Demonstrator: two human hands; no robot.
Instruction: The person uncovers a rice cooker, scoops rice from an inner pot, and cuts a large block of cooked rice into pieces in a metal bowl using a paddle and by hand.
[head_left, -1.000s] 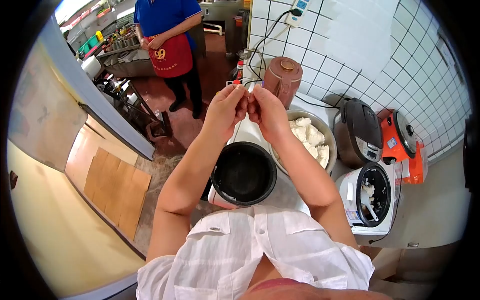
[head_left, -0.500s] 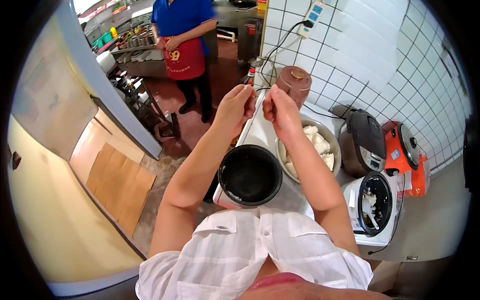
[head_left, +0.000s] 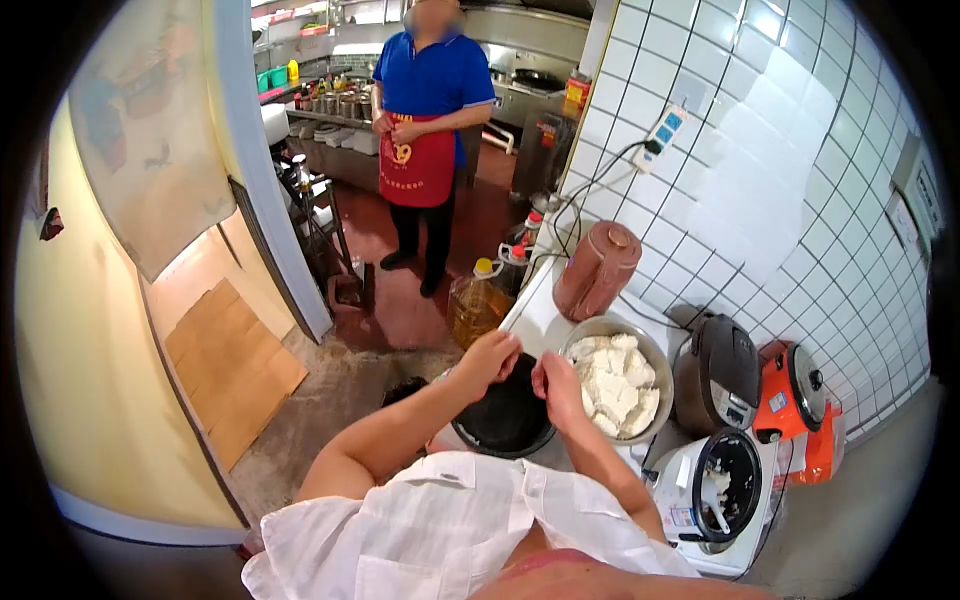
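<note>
My left hand [head_left: 487,362] is closed above the left rim of a black pot [head_left: 505,415]. Close to it on the right, my right hand [head_left: 558,385] is closed too, between the pot and a metal bowl [head_left: 655,362]. A small gap separates the hands. Whatever the fingers of either hand hold, if anything, is too small to make out. White chunks of food [head_left: 617,385] fill the bowl. Behind it stands a reddish-brown lidded jug [head_left: 598,270].
A person in a blue shirt [head_left: 430,80] stands beyond the doorway. Oil bottles [head_left: 480,300] are left of the table. To the right are a dark rice cooker [head_left: 718,375], an orange cooker [head_left: 792,392] and an open white cooker [head_left: 680,490] with a spoon.
The view has tilted up, showing more of the kitchen. My hands have come apart from touching and now sit lower, over the pot's far side. The person remains standing with hands together.
</note>
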